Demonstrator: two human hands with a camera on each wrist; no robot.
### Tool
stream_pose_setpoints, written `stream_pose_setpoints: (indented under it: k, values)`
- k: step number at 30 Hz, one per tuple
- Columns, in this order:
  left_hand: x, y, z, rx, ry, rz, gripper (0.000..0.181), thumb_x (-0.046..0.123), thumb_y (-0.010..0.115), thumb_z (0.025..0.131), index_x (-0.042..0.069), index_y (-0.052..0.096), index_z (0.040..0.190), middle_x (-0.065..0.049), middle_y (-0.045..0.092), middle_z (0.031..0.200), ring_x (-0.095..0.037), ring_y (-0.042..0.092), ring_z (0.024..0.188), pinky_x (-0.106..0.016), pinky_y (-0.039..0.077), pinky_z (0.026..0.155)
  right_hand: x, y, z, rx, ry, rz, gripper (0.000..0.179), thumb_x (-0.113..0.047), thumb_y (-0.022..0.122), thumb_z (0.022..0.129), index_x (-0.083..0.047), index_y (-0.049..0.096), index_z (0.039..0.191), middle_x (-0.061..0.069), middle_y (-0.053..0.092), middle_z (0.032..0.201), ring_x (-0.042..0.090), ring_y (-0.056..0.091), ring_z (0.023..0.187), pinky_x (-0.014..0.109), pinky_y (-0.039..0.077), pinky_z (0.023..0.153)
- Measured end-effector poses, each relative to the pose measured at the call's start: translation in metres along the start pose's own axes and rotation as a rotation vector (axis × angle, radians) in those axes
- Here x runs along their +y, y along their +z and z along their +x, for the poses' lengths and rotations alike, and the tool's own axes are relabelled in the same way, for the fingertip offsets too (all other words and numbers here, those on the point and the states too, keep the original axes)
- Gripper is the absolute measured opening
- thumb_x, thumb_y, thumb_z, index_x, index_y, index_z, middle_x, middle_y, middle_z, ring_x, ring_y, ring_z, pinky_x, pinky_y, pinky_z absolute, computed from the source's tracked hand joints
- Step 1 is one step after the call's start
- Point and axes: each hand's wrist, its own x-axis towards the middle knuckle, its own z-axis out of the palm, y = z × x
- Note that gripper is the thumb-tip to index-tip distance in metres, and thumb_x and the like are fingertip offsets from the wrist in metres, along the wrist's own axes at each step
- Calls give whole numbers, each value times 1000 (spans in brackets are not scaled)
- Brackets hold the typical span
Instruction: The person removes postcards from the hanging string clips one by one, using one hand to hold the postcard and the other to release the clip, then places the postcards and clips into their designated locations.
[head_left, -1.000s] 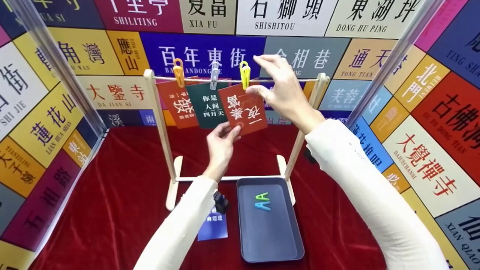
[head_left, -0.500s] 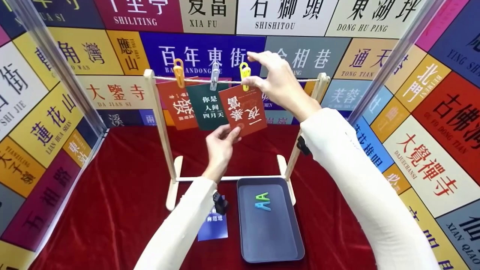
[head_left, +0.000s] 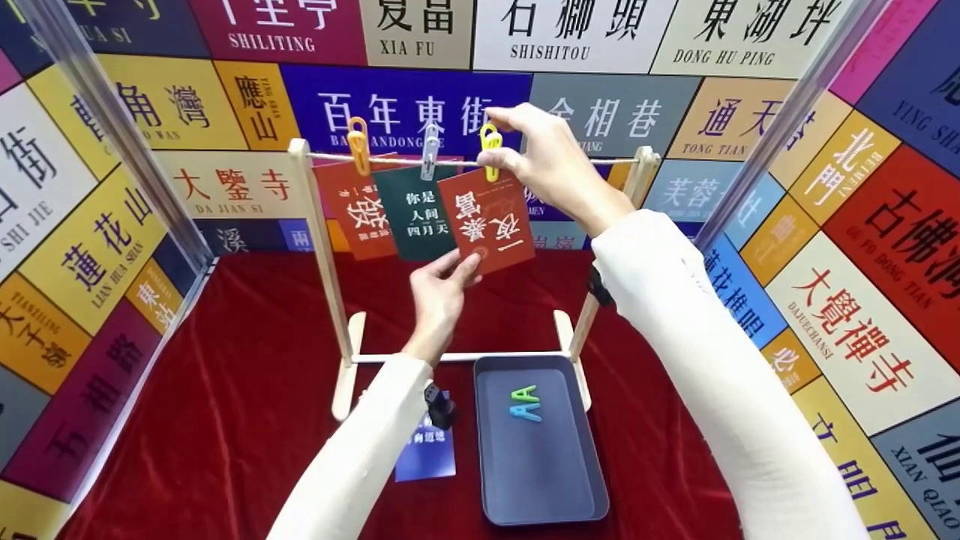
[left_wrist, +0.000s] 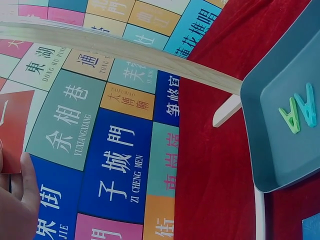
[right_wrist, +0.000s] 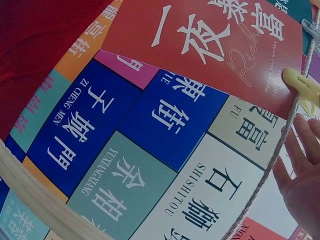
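Note:
My left hand (head_left: 439,292) pinches the lower left corner of a red card (head_left: 491,229) with white characters. In the left wrist view, part of this hand (left_wrist: 22,205) and the card (left_wrist: 15,120) show at the left edge. A yellow clothespin (head_left: 492,171) sits on the rope at the card's top edge. Around it my right hand (head_left: 551,154) is spread, thumb in front of the clothespin and index finger above. In the right wrist view, the fingers (right_wrist: 295,150) lie beside the rope near the yellow clothespin (right_wrist: 300,85), without a visible pinch.
An orange clothespin (head_left: 359,146) and a clear one (head_left: 429,154) hang on the rope with another red card (head_left: 352,214) and a green card (head_left: 409,240). A wooden frame (head_left: 322,247) carries the rope. A grey tray (head_left: 540,480) holds green and blue clothespins; a blue card (head_left: 426,459) lies beside it.
My right hand has shifted left, bringing its thumb across the yellow clothespin. The left hand and red card have barely moved.

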Motion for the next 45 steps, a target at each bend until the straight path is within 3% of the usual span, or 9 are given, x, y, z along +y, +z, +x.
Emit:
stream_pose_setpoints:
  k: [10, 17, 26, 39, 45]
  values:
    - [-1, 0, -1, -20, 9, -1, 29, 1, 74, 88, -8, 71, 116, -26, 72, 113, -9, 73, 68, -30, 66, 75, -1, 2, 2, -14, 18, 21, 54, -27, 68, 93, -5, 55, 141, 11, 68, 129, 22, 62, 123, 32, 44, 116]
    - [1, 0, -1, -1, -27, 1, 38, 2, 75, 88, -9, 66, 123, -27, 68, 122, -18, 77, 74, -30, 65, 77, -5, 1, 0, 33, 47, 73, 38, -21, 71, 94, -3, 62, 127, 11, 71, 114, 20, 67, 105, 30, 56, 96]
    - [1, 2, -3, -9, -24, -7, 36, 1, 75, 88, -9, 67, 122, -27, 69, 119, -21, 78, 80, -31, 65, 77, -8, 5, -4, 93, 8, 58, 28, -20, 71, 94, -2, 62, 114, 10, 73, 103, 17, 68, 87, 22, 56, 76]
    - [0, 1, -3, -11, -17, -10, 33, 1, 74, 87, -8, 69, 118, -27, 71, 114, -12, 75, 71, -30, 66, 75, -8, 5, -3, 184, -70, 60, 21, -14, 72, 93, 0, 65, 106, 11, 75, 96, 15, 68, 77, 15, 54, 65]
    - [0, 0, -4, -4, -31, -8, 35, 1, 74, 87, -9, 67, 120, -27, 71, 113, -17, 77, 73, -30, 65, 74, -10, 1, -3, 199, -65, 72, 22, -14, 72, 92, 0, 64, 107, 11, 75, 97, 12, 67, 78, 16, 55, 70]
